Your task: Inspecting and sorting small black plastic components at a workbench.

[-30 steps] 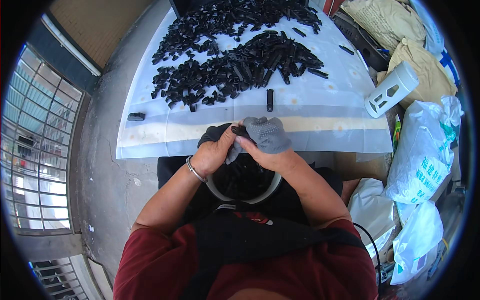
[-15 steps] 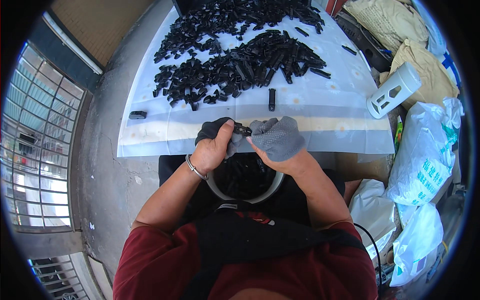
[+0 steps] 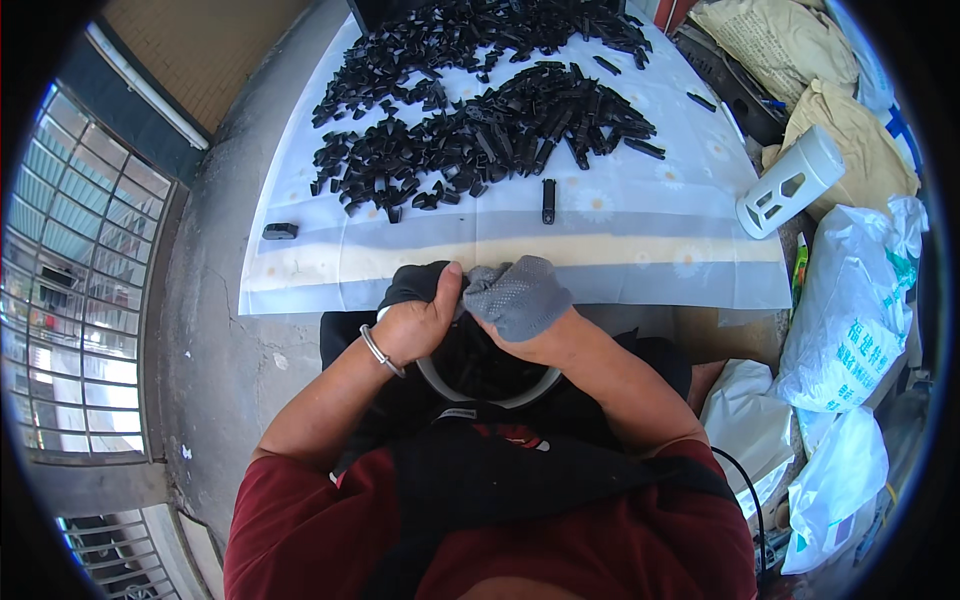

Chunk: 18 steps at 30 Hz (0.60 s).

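Note:
My left hand [image 3: 418, 315], in a dark glove that leaves the thumb bare, is closed over the table's near edge. Pressed up against it, my right hand [image 3: 520, 300] is also closed, in a grey dotted knit glove. The black plastic part held between them is hidden by the fingers now. Just below the hands, a white-rimmed bucket [image 3: 535, 395] holds dark pieces. On the table lie a single long black part [image 3: 548, 202] upright in the view and a short black block [image 3: 280, 231] at the left.
Heaps of black plastic parts [image 3: 480, 130] cover the far half of the cloth-covered table [image 3: 690, 240]. A white cylinder with cut-outs [image 3: 790, 182] lies at the right edge. White plastic bags [image 3: 845, 310] and tan sacks [image 3: 850, 145] crowd the right side. A barred window [image 3: 80, 270] is at the left.
Both hands have come closer together, the right one shifting left and turning over. The black part, visible between them before, is covered now.

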Available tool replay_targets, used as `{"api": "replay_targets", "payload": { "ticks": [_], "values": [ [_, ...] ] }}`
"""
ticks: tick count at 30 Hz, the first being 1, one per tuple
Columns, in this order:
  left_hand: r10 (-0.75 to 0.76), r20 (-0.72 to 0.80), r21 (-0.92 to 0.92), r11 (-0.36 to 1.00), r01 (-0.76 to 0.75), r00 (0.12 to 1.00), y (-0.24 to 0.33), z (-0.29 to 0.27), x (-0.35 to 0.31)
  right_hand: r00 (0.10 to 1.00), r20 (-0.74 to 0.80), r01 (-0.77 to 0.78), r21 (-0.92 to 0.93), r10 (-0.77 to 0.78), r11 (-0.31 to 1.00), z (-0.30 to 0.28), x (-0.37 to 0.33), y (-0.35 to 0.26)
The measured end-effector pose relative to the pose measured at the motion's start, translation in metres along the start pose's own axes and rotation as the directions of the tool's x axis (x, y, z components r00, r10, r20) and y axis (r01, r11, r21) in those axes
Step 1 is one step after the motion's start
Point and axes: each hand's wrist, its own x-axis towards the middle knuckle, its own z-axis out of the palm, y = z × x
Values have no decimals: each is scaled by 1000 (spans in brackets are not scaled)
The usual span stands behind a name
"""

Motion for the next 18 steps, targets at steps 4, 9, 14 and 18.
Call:
{"api": "replay_targets", "payload": {
  "ticks": [4, 9, 14, 18],
  "values": [
    [-133, -24, 433, 892, 130, 991, -18, -32, 13, 987, 93, -125, -60, 130, 990, -32, 8, 15],
    [-2, -220, 628, 765, 143, 975, -66, -28, 43, 975, -174, -198, -402, 138, 894, -26, 8, 81],
    [40, -149, 728, 681, 82, 988, -66, -17, 40, 986, -140, -146, -435, 94, 888, -24, 5, 84],
    [250, -167, 645, 759, -87, 954, -57, -14, 29, 967, -156, -238, -250, 203, 939, -21, 6, 62]
  ]
}}
